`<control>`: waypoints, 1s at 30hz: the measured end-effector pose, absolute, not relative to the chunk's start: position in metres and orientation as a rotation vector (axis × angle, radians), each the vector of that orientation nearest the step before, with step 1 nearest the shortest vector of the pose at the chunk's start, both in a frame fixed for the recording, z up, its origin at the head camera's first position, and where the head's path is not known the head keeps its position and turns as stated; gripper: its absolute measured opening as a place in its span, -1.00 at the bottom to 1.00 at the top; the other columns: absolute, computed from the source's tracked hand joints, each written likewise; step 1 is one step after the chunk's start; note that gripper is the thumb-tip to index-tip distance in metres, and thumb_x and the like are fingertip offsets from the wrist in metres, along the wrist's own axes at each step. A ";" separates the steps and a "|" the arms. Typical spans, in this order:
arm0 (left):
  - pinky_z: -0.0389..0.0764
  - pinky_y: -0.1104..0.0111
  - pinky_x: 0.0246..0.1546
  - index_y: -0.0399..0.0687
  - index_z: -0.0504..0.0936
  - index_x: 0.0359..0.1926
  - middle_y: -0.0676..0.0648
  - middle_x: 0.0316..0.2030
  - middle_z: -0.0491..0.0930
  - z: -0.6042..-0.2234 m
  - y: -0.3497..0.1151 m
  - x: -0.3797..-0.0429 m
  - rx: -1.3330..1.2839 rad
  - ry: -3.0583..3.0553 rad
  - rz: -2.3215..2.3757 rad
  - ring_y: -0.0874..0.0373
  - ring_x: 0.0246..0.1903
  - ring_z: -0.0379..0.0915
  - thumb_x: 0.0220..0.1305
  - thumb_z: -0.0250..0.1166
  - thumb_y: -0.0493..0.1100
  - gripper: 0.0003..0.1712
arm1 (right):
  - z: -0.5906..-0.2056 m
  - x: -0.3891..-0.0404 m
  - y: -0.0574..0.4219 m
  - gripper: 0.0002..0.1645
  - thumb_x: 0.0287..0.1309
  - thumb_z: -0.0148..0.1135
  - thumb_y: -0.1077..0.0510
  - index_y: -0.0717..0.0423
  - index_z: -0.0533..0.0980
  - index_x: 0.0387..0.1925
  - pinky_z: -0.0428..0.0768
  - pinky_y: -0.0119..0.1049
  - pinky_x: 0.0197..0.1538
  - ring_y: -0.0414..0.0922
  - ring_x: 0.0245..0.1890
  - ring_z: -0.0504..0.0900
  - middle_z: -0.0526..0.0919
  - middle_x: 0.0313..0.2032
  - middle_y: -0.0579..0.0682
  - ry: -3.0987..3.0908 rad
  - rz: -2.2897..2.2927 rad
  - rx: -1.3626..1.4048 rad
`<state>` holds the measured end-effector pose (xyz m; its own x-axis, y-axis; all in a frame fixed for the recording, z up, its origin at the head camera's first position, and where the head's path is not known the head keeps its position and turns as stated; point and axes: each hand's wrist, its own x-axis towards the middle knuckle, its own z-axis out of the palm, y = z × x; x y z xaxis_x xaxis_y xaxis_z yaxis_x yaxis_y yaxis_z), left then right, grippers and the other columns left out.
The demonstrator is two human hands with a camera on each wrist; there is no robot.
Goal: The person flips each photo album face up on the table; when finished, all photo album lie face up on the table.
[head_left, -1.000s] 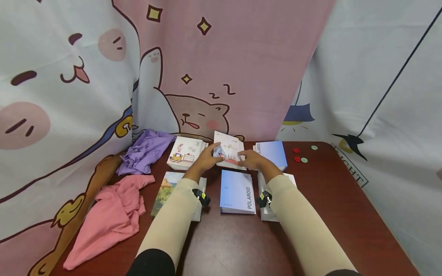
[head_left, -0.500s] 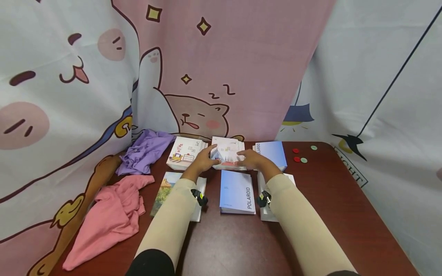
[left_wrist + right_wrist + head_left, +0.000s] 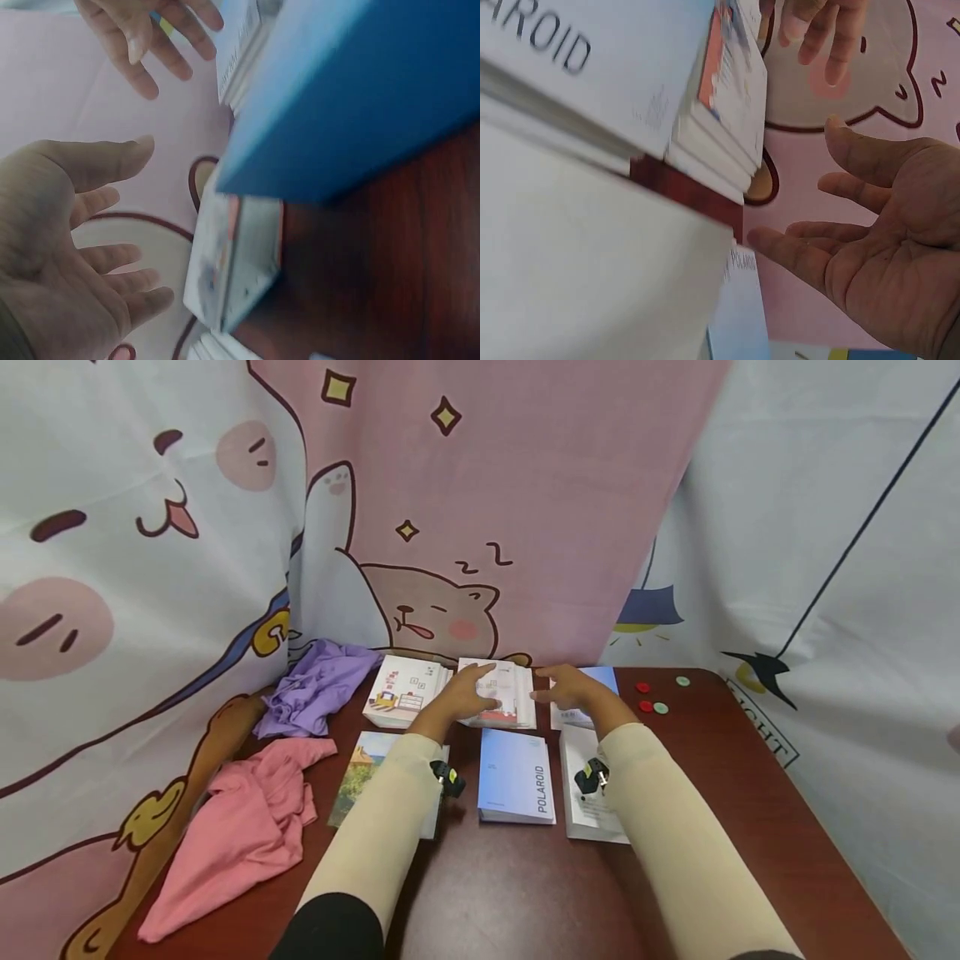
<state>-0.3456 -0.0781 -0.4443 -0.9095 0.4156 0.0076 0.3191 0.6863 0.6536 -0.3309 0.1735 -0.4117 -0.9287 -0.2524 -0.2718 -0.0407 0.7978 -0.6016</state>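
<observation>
At the back middle of the table stands a stack of white illustrated books (image 3: 513, 710), its top cover partly hidden by a hand in the head view. My left hand (image 3: 461, 693) hovers over the stack's left side, fingers spread and holding nothing. Off the stack's right side is my right hand (image 3: 573, 689), also empty, in front of a blue-and-white book (image 3: 600, 677). The left wrist view shows the left palm (image 3: 67, 255) with fingers apart from the books. In the right wrist view, the right palm (image 3: 900, 232) is likewise free.
Another white book stack (image 3: 405, 685) stands back left. In front lie a landscape-cover book (image 3: 356, 777), a blue POLAROID book (image 3: 513, 777) and a white book (image 3: 588, 814). Purple cloth (image 3: 318, 689) and pink cloth (image 3: 240, 827) lie left; red and green discs (image 3: 645, 706) lie right.
The tilted top book in both hands came down flat onto the back middle stack. Both hands then let go; the right hand moved right and the left rose over the stack.
</observation>
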 end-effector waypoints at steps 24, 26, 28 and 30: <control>0.28 0.10 0.68 0.05 0.26 0.72 -0.10 0.67 0.32 -0.449 0.020 -0.329 0.770 2.609 0.905 -0.03 0.67 0.21 0.41 0.46 0.05 -0.03 | -0.419 -0.342 0.268 -0.15 0.58 0.28 0.09 0.10 0.17 0.72 0.19 0.44 0.63 0.48 0.67 0.10 0.10 0.69 0.40 2.710 -0.957 -0.064; 0.28 0.09 0.68 0.07 0.25 0.72 -0.10 0.67 0.31 -0.450 0.025 -0.327 0.771 2.595 0.900 -0.03 0.67 0.21 0.43 0.45 0.08 -0.03 | -0.425 -0.343 0.276 -0.13 0.58 0.28 0.07 0.13 0.16 0.72 0.20 0.43 0.63 0.48 0.67 0.11 0.11 0.68 0.43 2.715 -0.948 -0.028; 0.28 0.09 0.68 0.08 0.25 0.72 -0.11 0.67 0.31 -0.451 0.028 -0.325 0.770 2.589 0.908 -0.04 0.68 0.21 0.42 0.45 0.10 -0.03 | -0.431 -0.344 0.283 -0.12 0.57 0.29 0.05 0.17 0.16 0.71 0.21 0.43 0.63 0.50 0.66 0.11 0.11 0.67 0.47 2.715 -0.951 0.001; 0.27 0.09 0.69 0.09 0.26 0.72 -0.12 0.68 0.30 -0.451 0.031 -0.324 0.763 2.584 0.911 -0.05 0.68 0.20 0.42 0.44 0.12 -0.03 | -0.436 -0.345 0.288 -0.09 0.55 0.32 0.03 0.19 0.16 0.71 0.20 0.44 0.62 0.51 0.66 0.10 0.10 0.66 0.49 2.710 -0.967 0.012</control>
<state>-0.3235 0.0306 -0.4509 -0.8154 0.5706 -0.0977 0.3831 0.6585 0.6478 -0.3445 0.2882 -0.4356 -0.9653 -0.0801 -0.2486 0.0953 0.7781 -0.6209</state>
